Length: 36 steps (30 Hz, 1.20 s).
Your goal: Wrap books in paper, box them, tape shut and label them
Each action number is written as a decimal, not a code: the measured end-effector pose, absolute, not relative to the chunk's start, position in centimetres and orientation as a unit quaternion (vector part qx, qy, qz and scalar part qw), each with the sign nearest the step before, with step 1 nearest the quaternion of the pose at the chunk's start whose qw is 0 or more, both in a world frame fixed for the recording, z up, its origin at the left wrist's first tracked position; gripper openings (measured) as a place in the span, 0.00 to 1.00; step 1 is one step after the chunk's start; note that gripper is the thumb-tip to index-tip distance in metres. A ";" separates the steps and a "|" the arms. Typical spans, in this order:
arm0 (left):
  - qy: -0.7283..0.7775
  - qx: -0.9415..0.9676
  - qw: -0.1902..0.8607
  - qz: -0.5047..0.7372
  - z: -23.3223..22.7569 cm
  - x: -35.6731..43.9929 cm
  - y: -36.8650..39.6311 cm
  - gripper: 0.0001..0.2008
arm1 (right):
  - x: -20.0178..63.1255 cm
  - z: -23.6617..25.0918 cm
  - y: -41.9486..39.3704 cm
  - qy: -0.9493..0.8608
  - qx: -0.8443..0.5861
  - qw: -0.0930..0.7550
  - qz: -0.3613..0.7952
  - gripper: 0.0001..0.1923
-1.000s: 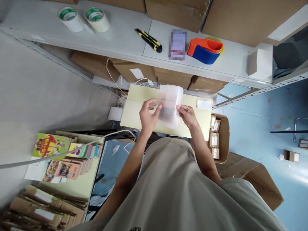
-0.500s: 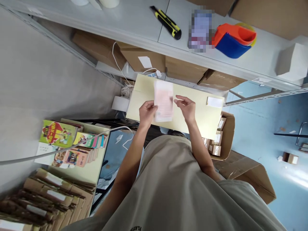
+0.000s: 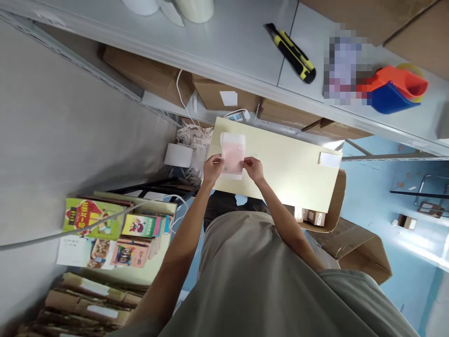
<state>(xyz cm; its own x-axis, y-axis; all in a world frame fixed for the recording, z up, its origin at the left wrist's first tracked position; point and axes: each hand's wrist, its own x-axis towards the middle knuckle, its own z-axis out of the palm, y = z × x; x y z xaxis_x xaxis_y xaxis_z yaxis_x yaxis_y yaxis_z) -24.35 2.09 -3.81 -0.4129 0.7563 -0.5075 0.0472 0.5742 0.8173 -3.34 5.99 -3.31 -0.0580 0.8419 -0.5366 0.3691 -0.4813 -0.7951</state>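
A flat pink packet in a whitish, see-through sleeve (image 3: 233, 149) is held above the pale yellow tabletop (image 3: 291, 173). My left hand (image 3: 213, 169) pinches its lower left edge between thumb and fingers. On the opposite side, my right hand (image 3: 253, 168) grips the lower right edge, fingers closed. The sleeve's paler top part extends past the pink area, and its upper left corner looks slightly curled. Print on the packet is too small to read.
A small white pad (image 3: 329, 159) lies at the table's right end. Above, a grey shelf (image 3: 231, 51) bears a yellow-black utility knife (image 3: 293, 52) and an orange-blue tape dispenser (image 3: 396, 89). Books (image 3: 94, 217) are stacked at left; an open carton (image 3: 365, 250) stands at right.
My right hand has come in from the right and closed on the packet's right edge. The packet sits lower in view, and the whole view has shifted.
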 end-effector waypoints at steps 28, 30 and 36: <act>0.757 0.183 0.382 0.498 -2.9 -29.2 0.9 0.12 | -10.4 -3.3 8.2 -0.540 -0.675 0.197 0.463 0.12; 0.750 0.163 0.360 0.530 -1.6 -28.5 -2.3 0.14 | -10.5 -2.3 6.7 -0.556 -0.645 0.213 0.479 0.13; 0.745 0.094 0.267 0.604 0.0 -24.4 -11.8 0.18 | -10.4 -0.4 1.6 -0.593 -0.547 0.258 0.531 0.16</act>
<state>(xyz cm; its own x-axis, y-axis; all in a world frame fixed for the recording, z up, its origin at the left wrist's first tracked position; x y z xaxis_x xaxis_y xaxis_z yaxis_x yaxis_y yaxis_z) -24.44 -11.80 -0.01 -0.8395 0.4625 -0.2851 -0.1837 0.2522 0.9501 -10.41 1.57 -0.43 -0.2679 0.9230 -0.2763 0.3753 -0.1641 -0.9123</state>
